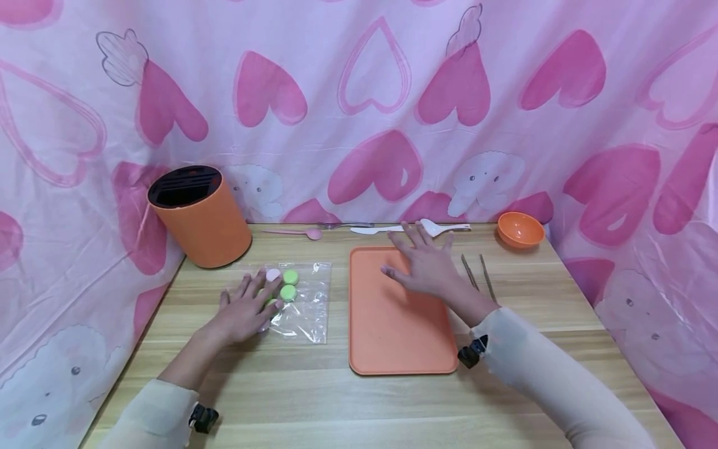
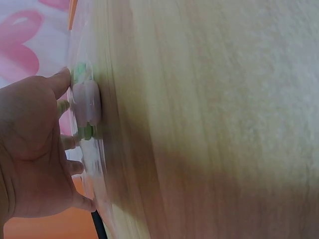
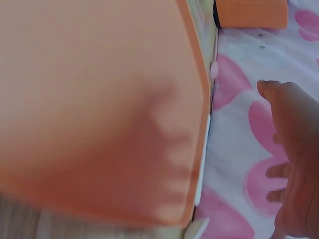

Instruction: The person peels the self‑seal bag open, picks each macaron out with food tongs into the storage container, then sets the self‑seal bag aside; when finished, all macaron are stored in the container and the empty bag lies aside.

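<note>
My left hand (image 1: 242,312) is over the left part of a clear plastic bag (image 1: 311,315), its fingers spread. Inside the bag lie several small round pieces, some green (image 1: 288,292) and some pale pink (image 1: 272,274); the hand hides part of them. In the left wrist view, the fingertips are right at the bag, beside a pale pink piece (image 2: 87,102). My right hand (image 1: 427,267), fingers fanned out and holding nothing, hovers over the upper right of an orange tray (image 1: 392,330). Its shadow falls on the tray in the right wrist view.
An orange knife block (image 1: 210,227) stands at the back left. Along the back edge lie a pink spoon (image 1: 313,234), a fork (image 1: 342,225), a white knife (image 1: 367,230) and a white spoon (image 1: 457,227). Chopsticks (image 1: 487,277) and an orange bowl (image 1: 520,231) are on the right.
</note>
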Motion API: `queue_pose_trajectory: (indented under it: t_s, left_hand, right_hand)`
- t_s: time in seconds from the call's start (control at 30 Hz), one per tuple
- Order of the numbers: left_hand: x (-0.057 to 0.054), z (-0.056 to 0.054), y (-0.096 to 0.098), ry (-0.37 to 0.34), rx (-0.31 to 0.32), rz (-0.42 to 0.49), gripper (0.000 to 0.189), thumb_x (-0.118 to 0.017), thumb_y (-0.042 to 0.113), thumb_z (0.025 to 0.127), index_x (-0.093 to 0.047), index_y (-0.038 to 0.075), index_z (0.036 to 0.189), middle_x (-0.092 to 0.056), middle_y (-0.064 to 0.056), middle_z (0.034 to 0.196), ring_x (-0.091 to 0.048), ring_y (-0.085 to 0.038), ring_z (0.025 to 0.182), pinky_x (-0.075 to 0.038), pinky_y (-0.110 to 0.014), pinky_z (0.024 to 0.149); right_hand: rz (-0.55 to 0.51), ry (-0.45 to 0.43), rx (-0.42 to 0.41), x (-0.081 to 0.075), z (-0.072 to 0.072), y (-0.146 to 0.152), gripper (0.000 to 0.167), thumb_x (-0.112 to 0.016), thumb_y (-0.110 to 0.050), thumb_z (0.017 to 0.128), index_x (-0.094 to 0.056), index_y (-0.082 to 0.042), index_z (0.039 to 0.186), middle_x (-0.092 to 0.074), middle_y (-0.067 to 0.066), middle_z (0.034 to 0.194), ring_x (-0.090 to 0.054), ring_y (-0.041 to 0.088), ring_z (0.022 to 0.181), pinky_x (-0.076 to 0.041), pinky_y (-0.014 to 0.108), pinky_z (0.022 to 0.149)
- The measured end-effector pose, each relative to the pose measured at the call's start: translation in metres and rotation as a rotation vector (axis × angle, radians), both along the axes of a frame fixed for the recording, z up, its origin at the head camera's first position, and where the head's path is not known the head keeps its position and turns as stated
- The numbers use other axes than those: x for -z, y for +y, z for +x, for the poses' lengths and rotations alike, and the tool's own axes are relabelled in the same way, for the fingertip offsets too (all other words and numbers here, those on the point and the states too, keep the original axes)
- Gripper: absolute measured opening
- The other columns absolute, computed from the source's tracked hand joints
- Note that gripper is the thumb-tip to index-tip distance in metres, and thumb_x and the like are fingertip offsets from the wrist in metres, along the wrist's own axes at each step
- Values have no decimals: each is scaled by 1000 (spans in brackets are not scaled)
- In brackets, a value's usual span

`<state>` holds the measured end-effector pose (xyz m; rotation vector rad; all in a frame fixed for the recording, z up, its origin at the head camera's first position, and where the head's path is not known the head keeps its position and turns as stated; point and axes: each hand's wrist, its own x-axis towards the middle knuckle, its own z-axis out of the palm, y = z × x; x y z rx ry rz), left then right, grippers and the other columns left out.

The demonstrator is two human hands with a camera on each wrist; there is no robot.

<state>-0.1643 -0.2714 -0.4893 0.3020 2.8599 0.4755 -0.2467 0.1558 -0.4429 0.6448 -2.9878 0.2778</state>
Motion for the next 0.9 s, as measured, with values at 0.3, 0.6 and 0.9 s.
queue_pose_trajectory:
  t_s: [0.3,0.6,0.9]
  left_hand:
    - [-2,3,4,4,1,-11,69,-38,56,118,-24,25,178,-8,-25,185,-6,-61,168,-4,-98,119]
    - [-1,3,2,-6,-8,-21,70,-36,58,118,-22,27,178,-7,-23,186,-6,-60,169,-3,-97,120]
    - [4,2,3,-32,-21,-10,70,-34,59,118,-16,30,179,0,-20,187,0,-59,169,3,-96,120]
  right_hand:
    - [-6,14,-136,18,-19,-53,65,-64,-56,108,-55,-25,164,-51,8,172,-40,39,163,-25,91,122]
    - [-86,-57,-222,34,-34,-105,46,-72,-40,108,-71,-18,148,-68,5,149,-58,32,136,-50,69,105]
    - [-74,-82,-241,47,-42,-138,28,-67,-27,110,-79,-23,135,-73,1,133,-57,30,122,-49,60,96]
